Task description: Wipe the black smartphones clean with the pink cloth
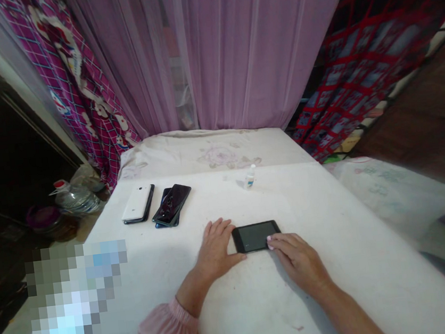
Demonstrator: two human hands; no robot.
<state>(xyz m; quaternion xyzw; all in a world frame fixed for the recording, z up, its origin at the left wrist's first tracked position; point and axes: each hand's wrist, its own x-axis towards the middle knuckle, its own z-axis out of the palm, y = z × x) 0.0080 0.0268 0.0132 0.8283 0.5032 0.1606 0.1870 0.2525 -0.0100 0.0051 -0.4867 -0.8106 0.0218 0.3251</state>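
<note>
**A black, rectangular, glass-faced phone (250, 237) lies between left hand (215, 249) and right hand (302, 261)**

We see the phone flat and face up on a white cloth (361, 258) with a faded floral print at its far end; its long sides run left to right. The left hand, below a gathered pink fabric sleeve (172, 328), rests open at the phone's left end, fingers by the upper corner and thumb near the lower edge. The right hand's fingers are bunched together over the lower right part of the phone; we cannot tell whether they pinch something small.

Beyond the phone we find a small clear bottle (250, 179) with a white cap and blue label, standing upright. To the left, we see a white phone (138, 204) stacked on a dark one, and just beside it a glossy black phone (173, 203) lying askew over a dark blue phone (165, 196). Sheer lilac curtains (233, 53) hang behind.
</note>
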